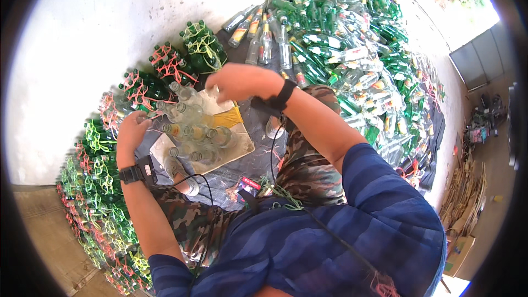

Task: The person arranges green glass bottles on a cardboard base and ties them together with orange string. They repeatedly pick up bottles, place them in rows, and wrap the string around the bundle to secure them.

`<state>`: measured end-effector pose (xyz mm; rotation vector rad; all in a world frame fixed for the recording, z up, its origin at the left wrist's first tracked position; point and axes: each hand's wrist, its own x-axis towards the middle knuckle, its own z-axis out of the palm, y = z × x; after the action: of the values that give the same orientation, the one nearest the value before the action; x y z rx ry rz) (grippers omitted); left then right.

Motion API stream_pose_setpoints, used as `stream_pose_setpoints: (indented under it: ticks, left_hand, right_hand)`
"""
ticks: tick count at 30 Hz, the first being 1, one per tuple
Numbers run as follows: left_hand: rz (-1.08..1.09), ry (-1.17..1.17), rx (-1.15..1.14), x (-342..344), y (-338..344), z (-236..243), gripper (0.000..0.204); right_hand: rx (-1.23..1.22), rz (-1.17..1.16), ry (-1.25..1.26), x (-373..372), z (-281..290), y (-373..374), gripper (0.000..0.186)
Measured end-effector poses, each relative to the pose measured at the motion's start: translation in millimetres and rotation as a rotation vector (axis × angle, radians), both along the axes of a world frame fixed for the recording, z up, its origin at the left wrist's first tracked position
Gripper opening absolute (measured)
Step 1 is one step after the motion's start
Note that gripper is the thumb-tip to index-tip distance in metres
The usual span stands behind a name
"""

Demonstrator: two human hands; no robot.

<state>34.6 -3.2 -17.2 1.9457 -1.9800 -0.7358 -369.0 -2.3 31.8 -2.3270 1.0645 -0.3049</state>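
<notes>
A cluster of clear glass bottles (190, 114) stands upright on a pale flat board (240, 146) between my legs. At the far right of the cluster is my right hand (245, 81), its fingers bent and closed, slightly blurred; whatever they may hold does not show. My left hand (133, 130) is at the cluster's left side, fingers curled in toward the bottle necks. Thin pink string shows by its fingertips, but I cannot make out what is pinched there. A yellow patch (228, 116) lies on the board beside the bottles.
Bundles of green bottles (203, 47) tied with string line the white wall and continue down the left. A large heap of loose green and clear bottles (357, 49) spreads on the right. A small red packet (251, 183) lies on the dark ground sheet near my legs.
</notes>
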Motion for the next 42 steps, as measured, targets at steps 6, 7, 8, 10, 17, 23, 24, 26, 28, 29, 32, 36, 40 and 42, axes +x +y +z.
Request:
stream_pose_setpoints:
  ticks: [6, 7, 8, 10, 17, 23, 24, 26, 28, 29, 32, 36, 40, 42]
  left_hand:
    - [0.113, 0.445, -0.147, -6.7, 56.8, 41.7, 0.031]
    - [0.123, 0.475, -0.167, -10.3, 65.7, 47.5, 0.032]
    - [0.132, 0.505, -0.182, -13.3, 73.9, 51.5, 0.032]
    - [0.149, 0.560, -0.210, -14.6, 91.8, 54.6, 0.031]
    - [0.293, 0.789, -0.265, -0.9, 102.8, 15.1, 0.026]
    - [0.408, 0.857, -0.297, -3.0, 104.0, 22.5, 0.019]
    - [0.426, 0.857, -0.297, 0.3, 108.0, 23.9, 0.018]
    - [0.411, 0.866, -0.287, -10.2, 102.6, 23.8, 0.018]
    - [0.424, 0.837, -0.311, 0.6, 106.0, 21.5, 0.017]
    - [0.419, 0.845, -0.322, 3.8, 105.4, 20.3, 0.017]
    - [0.394, 0.866, -0.319, -9.0, 93.5, 14.5, 0.018]
    - [0.395, 0.837, -0.325, -6.9, 91.1, 13.2, 0.019]
    - [0.408, 0.849, -0.339, -8.1, 90.2, 14.2, 0.019]
    - [0.436, 0.819, -0.356, -11.8, 93.3, 17.6, 0.019]
  right_hand:
    - [0.173, -0.455, -0.948, -79.5, 91.1, 60.0, 0.022]
    - [0.148, -0.475, -1.042, -103.0, 98.8, 75.7, 0.020]
    - [0.117, -0.529, -1.116, -123.7, 107.7, 94.3, 0.021]
    - [0.089, -0.581, -1.250, -162.5, 116.4, 126.3, 0.022]
    - [0.153, -1.031, -1.211, -233.1, 41.2, 207.7, 0.012]
    - [0.375, -1.279, -1.087, -265.9, -125.8, 235.1, 0.013]
    - [0.472, -1.302, -1.146, -258.1, -145.5, 239.8, 0.013]
    - [0.670, -1.298, -1.182, -280.3, -206.3, 258.8, 0.016]
    - [0.803, -1.410, -1.077, -261.1, -234.5, 264.8, 0.019]
    - [0.817, -1.447, -1.068, -254.6, -245.5, 268.8, 0.021]
    - [0.833, -1.441, -1.019, -273.0, -294.5, 292.8, 0.022]
    - [0.865, -1.434, -1.021, -274.0, -317.7, 304.1, 0.025]
    - [0.923, -1.476, -1.088, -253.9, -333.0, 299.4, 0.025]
    - [0.978, -1.566, -1.060, -236.4, -343.6, 291.1, 0.025]
